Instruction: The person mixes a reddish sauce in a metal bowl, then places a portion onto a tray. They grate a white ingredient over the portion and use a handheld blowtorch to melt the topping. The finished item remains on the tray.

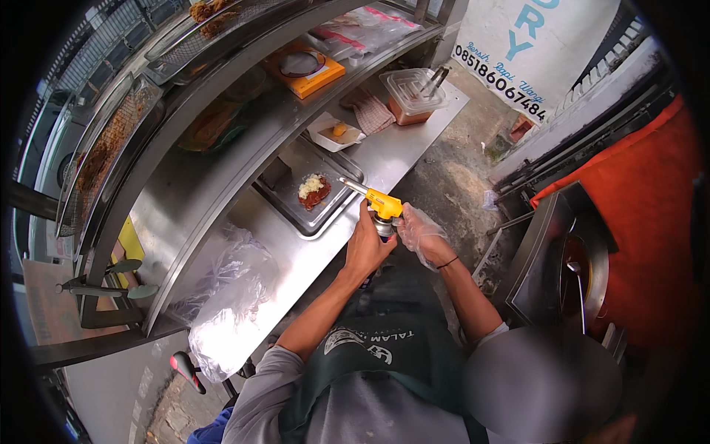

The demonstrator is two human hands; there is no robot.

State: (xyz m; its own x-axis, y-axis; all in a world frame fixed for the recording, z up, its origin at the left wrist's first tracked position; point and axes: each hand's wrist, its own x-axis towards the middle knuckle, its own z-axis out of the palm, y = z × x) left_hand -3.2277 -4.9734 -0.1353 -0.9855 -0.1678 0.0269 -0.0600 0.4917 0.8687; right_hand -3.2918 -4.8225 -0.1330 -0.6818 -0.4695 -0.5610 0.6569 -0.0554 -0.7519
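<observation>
My left hand [367,248] is wrapped around the canister below a yellow gas torch head [385,203]. My right hand [422,233], in a clear plastic glove, grips the rear of the torch by its valve end. The metal nozzle points to the upper left, over the rim of a steel tray [317,231]. On the tray lies a reddish-brown piece of food [312,201] topped with a pale, grated-looking heap [310,186]. No flame can be made out at the nozzle.
Beyond the tray stand a white paper food tray [331,145], a checked cloth [375,113] and a lidded plastic tub [407,114] with tongs. Crumpled plastic bags [236,288] lie on the near-left counter. A pan of dark liquid [596,272] is at right. Fried food fills a wire basket [111,155].
</observation>
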